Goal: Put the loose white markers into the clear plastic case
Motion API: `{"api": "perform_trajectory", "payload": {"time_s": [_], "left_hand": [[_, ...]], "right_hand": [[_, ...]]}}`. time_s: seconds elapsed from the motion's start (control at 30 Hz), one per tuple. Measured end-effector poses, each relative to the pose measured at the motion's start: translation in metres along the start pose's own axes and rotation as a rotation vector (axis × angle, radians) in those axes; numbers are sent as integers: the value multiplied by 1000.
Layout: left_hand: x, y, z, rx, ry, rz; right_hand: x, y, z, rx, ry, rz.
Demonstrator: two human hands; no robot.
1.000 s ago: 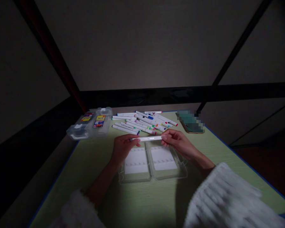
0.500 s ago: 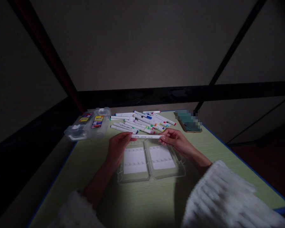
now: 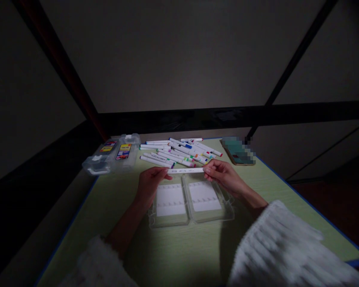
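A white marker pen (image 3: 186, 170) is held level between both hands, above the far edge of an open clear plastic case (image 3: 191, 217). My left hand (image 3: 151, 185) pinches its left end. My right hand (image 3: 224, 176) pinches its right end. The case lies flat with two white lined inserts showing inside. Just beyond the held pen lies a loose pile of several white markers (image 3: 179, 152) with coloured caps.
A closed clear plastic box (image 3: 112, 156) with colourful labels sits at the table's far left corner. A blurred-out green object (image 3: 238, 150) lies at the far right. The pale green table (image 3: 179, 247) has a blue edge. White fuzzy sleeves cover both forearms.
The hands and the held marker have stayed nearly still; the pen tilted slightly and the view shifted a little.
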State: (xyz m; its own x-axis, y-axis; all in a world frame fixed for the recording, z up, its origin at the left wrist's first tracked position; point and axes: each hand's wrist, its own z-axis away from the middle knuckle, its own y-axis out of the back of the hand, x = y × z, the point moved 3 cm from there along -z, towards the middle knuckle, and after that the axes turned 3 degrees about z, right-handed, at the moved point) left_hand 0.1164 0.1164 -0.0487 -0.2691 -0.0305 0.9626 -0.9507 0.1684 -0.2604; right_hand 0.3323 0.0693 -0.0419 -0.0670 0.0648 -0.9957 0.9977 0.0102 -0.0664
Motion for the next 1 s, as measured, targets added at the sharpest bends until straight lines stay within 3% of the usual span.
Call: {"api": "perform_trajectory", "payload": {"time_s": [0.33,0.6,0.8,1.0], "left_hand": [[2,-5,3,-51,-25,-78],[6,-16,12,-177,16,-132],[4,-26,21,-297,93,-127],[-3,-29,23,-433,135,-170]], "right_hand": [[-4,2,-1,59,83,21],[-6,7,-3,167,233,41],[-6,11,-3,189,267,8],[-13,3,0,241,318,190]]}}
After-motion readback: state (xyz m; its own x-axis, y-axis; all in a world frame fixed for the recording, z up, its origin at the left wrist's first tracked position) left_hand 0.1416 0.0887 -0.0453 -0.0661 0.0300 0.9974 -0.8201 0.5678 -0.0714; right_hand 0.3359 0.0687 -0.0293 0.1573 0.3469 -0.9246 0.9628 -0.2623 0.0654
